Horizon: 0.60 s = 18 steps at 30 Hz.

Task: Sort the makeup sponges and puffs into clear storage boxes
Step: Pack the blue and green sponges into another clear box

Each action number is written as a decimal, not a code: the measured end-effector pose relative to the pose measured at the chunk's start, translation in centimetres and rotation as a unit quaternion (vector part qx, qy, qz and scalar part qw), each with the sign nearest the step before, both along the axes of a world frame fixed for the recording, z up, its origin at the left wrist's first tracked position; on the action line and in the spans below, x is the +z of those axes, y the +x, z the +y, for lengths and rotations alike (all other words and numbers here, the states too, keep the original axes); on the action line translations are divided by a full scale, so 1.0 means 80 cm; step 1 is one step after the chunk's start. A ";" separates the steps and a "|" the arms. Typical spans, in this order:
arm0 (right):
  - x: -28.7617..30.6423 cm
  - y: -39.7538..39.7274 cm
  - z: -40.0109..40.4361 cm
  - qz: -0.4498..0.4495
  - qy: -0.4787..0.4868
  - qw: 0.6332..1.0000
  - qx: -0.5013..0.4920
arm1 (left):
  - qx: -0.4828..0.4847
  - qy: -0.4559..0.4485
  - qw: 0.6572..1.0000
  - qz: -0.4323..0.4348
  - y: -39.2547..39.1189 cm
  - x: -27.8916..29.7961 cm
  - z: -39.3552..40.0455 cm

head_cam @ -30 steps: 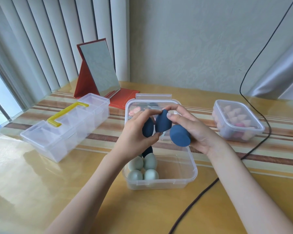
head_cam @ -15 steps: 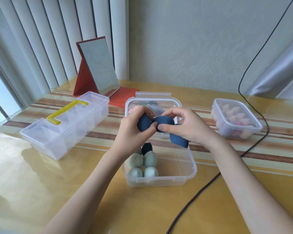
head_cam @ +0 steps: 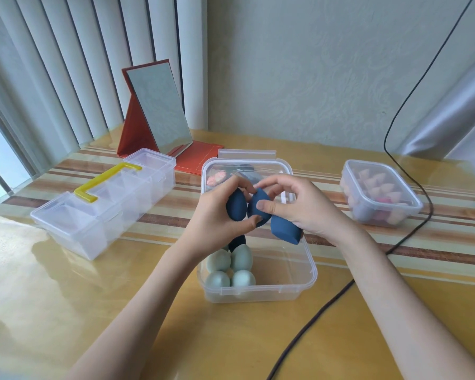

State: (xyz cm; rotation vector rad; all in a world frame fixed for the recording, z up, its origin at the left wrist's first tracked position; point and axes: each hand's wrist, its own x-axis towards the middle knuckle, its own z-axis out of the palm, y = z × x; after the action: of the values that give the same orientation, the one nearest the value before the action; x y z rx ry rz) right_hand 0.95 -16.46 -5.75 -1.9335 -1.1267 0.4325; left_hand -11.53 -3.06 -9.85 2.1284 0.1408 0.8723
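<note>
Both hands hold dark blue sponges above the open box (head_cam: 310,272) in the middle of the worktop (head_cam: 66,311). Left hand (head_cam: 217,223) has its grip closed around one blue sponge (head_cam: 235,205), fingers on top and thumb below. Right hand (head_cam: 302,207) pinches a second blue sponge (head_cam: 258,205) between thumb and fingers, and a third blue sponge (head_cam: 284,229) lies under its palm, flat end toward the near side. The first two sponges touch each other. Inside the box, four pale green sponges (head_cam: 229,270) stand together at the near left corner, with one more dark sponge (head_cam: 237,241) just behind them. Far left is a divided box (head_cam: 102,212) with a yellow handle (head_cam: 104,182). Far right is a smaller box (head_cam: 379,193) with pink sponges. A red mirror (head_cam: 157,111) stands at the far side. A black cable (head_cam: 327,305) crosses the worktop on the right.
</note>
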 end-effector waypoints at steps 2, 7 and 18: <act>0.003 0.001 -0.003 -0.026 0.005 1.000 -0.010 | 0.002 0.003 1.000 -0.002 -0.001 0.000 0.001; 0.023 -0.002 -0.018 -0.082 -0.076 0.994 0.000 | 0.054 0.004 0.998 -0.043 -0.002 0.002 0.002; 0.009 -0.041 -0.004 -0.235 -0.226 0.945 0.027 | 0.023 -0.001 0.999 -0.033 -0.004 0.003 0.000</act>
State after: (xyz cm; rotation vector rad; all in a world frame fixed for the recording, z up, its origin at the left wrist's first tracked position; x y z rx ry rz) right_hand -2.30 -16.81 -5.06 -2.5010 -1.4827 0.2769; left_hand -11.81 -3.02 -9.61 2.0979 0.1564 0.9676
